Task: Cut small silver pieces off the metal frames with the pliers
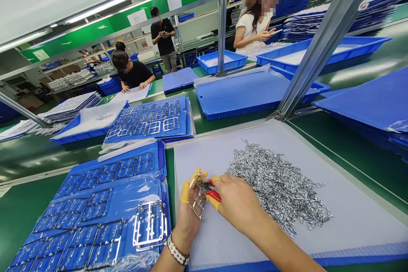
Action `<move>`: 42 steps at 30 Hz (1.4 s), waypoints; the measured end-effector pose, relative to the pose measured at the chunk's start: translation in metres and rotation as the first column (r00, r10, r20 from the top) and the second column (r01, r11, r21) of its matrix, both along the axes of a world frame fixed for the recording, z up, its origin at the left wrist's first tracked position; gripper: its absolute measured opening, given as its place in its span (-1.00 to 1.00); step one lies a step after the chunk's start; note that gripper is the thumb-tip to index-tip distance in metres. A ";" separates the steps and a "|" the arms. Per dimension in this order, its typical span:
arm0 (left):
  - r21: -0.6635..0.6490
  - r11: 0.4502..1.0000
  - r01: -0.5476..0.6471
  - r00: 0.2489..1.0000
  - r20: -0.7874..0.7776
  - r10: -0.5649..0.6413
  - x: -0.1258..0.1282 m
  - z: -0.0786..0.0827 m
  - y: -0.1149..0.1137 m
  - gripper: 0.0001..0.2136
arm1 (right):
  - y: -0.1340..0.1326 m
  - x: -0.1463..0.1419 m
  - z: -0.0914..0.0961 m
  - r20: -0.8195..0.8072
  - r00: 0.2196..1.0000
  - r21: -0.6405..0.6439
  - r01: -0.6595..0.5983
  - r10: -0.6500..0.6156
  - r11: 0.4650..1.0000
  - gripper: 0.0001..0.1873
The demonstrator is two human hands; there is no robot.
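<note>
My left hand (188, 221), with yellow finger cots, is shut on a stamped metal frame (196, 197) that has small pieces still attached. My right hand (237, 204), also wearing a yellow finger cot, grips red-handled side cutters (214, 194), whose tips are at the frame. Both hands are over a grey corrugated plastic board (255, 238). A large loose pile of small silver metal parts (274, 187) lies on the board to the right of my right hand. A beaded bracelet or watch (177, 250) circles my left wrist.
To the left, a blue tray (95, 216) under clear plastic holds metal frames. Stacked blue trays and sheets line the green benches, with metal uprights (306, 46) between them. Several co-workers stand or sit beyond, including one seated person (135, 72) at a bench.
</note>
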State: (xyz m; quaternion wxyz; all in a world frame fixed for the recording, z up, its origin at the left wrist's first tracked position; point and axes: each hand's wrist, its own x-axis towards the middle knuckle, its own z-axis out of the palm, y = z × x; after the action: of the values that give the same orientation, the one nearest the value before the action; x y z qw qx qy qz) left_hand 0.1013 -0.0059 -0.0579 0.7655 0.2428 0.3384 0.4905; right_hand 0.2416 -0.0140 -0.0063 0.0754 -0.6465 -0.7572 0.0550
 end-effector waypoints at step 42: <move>-0.037 0.990 -0.133 0.981 0.135 0.137 -0.002 0.002 0.006 -0.53 | -0.013 -0.005 -0.007 0.071 0.997 -0.067 0.015 -0.011 0.998 -0.88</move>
State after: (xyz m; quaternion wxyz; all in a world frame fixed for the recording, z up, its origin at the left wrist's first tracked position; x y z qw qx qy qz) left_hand 0.0994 0.0002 -0.0559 0.7551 0.1746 0.3074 0.5521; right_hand 0.2371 -0.0269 -0.0137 0.0267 -0.6551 -0.7529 0.0572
